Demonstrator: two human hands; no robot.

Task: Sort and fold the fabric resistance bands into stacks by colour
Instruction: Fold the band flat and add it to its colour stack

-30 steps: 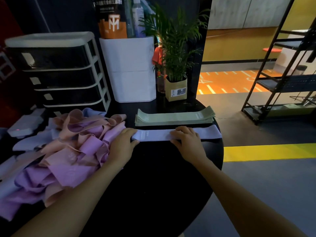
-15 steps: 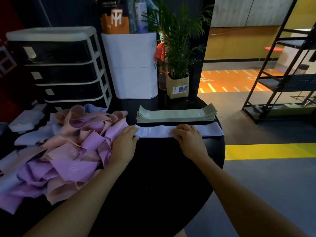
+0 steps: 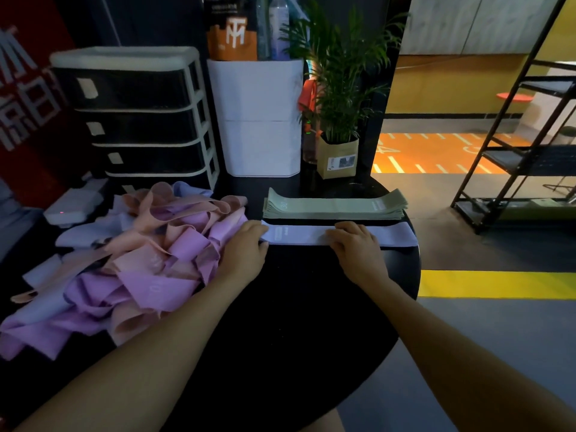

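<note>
As the only view came from the head camera, everything had to be read from above and behind the forearms. A lilac band [image 3: 314,234] lay flat on the round black table [image 3: 296,307], its long axis running left to right, just in front of a green stack [image 3: 335,207] that lay parallel to it and close beside it. The left hand [image 3: 246,249] rested at the band's left end, its fingers curled down over the edge there; whether they pinched the cloth or only pressed on it could not be told. The right hand [image 3: 355,241] lay on top of the band a little right of its middle, fingers bent and bearing down, and its grip on the cloth was likewise unclear. The band's right end stuck out free beyond the right hand, near the table's rim. To the left, touching the left hand's wrist side, sat the unsorted pile [image 3: 124,263] of pink, purple and lilac bands. By my judgement this band was being smoothed as the first of a lilac stack, and any fold would have to run along that left-right axis, with the right hand nearer the free end. The pile, the source of the next band, lay nearest the left hand.
</note>
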